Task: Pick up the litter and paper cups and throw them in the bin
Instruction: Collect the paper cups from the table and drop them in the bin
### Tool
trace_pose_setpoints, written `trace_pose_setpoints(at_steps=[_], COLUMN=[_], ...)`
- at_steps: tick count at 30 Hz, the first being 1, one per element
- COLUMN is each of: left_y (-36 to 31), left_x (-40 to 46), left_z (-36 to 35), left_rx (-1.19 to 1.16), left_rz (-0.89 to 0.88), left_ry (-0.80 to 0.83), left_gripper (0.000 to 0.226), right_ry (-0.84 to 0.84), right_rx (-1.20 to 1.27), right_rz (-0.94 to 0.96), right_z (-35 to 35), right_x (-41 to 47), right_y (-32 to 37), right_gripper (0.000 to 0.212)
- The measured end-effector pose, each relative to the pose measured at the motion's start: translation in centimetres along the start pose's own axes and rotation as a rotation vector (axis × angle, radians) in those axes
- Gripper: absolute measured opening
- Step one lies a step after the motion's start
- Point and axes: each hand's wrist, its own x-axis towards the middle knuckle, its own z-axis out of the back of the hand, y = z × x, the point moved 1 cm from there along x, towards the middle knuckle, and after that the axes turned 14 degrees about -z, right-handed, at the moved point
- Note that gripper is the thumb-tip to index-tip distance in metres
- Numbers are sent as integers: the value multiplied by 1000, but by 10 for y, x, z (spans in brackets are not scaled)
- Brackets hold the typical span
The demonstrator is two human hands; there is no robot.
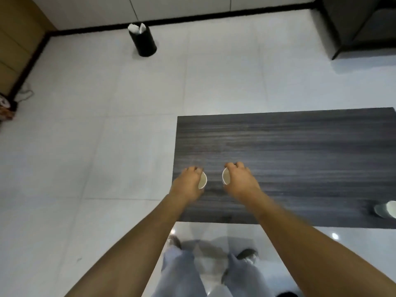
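My left hand (188, 185) grips a white paper cup (202, 180) over the left end of the dark wooden table (300, 146), its open mouth turned to the right. My right hand (240, 181) grips a second white paper cup (225, 176), whose mouth faces left toward the first. Both cups are largely hidden by my fingers. A black cylindrical bin (144, 42) stands on the floor by the far wall, with white paper (137, 28) sticking out of its top. Another pale cup (385, 209) lies at the table's right edge, partly cut off.
White tiled floor (85, 136) stretches between the table and the bin. A dark cabinet (360, 26) stands at the back right. A wooden panel (17, 43) lines the left, with cables and small items (8, 106) at its foot. My legs and shoes show below the table.
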Motion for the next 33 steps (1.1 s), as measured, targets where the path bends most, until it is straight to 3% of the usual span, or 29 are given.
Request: trace_pose_setpoints(at_steps=[10, 17, 26, 33], left_y=[229, 332, 418, 479], left_x=[-88, -110, -57, 46], left_z=[77, 123, 187, 279], left_rx=[-29, -55, -82, -97], left_rz=[96, 202, 256, 256], left_ry=[-61, -101, -140, -175], left_gripper=[65, 67, 67, 70], right_ry=[-4, 17, 14, -24], right_rx=[-49, -99, -115, -124], right_rz=[121, 208, 276, 296], right_z=[-73, -94, -75, 2], right_x=[-4, 17, 86, 174], right_y=[228, 342, 440, 529], right_gripper=[66, 69, 65, 70])
